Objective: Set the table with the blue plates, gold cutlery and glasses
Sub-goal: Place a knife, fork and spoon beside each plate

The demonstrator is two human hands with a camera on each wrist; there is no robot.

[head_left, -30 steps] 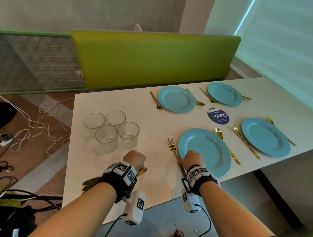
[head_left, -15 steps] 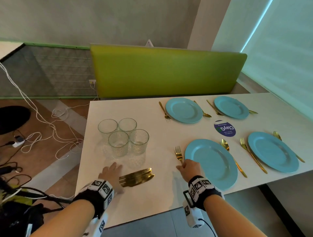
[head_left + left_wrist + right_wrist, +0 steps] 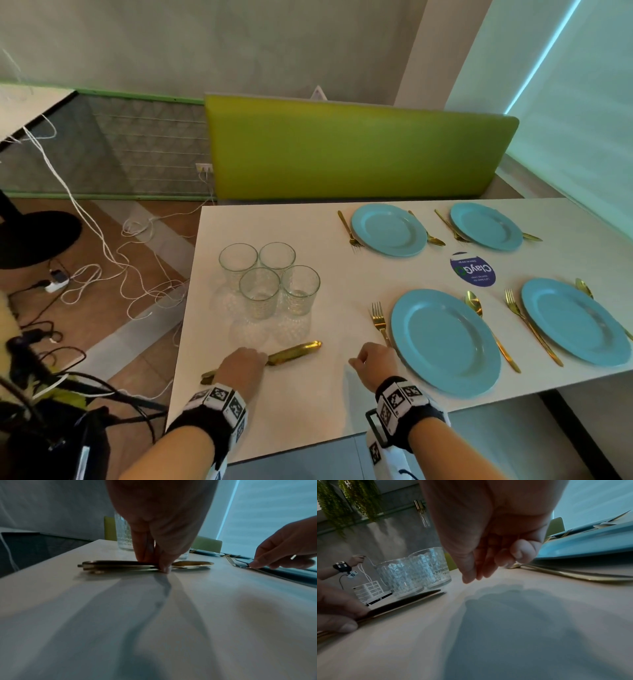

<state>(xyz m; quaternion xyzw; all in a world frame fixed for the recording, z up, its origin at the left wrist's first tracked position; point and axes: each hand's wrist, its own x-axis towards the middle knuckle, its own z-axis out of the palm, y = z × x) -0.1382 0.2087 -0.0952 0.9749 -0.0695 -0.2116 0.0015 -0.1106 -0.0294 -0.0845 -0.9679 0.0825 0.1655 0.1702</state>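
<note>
Four blue plates lie set out, each with a gold fork and spoon beside it; the nearest plate has its fork on its left. A stack of gold knives lies near the front edge. My left hand pinches that stack against the table. My right hand hovers by the fork's handle end, fingers loosely curled and holding nothing. Several ribbed glasses stand clustered behind the knives.
The white table ends just before my wrists. A round purple sticker sits between the plates. A green bench back runs behind the table. White and black cables trail over the floor to the left.
My left hand set the knives down on the table, lay flat beside them, and now pinches the stack. My right hand has drawn slightly left, off the fork handle.
</note>
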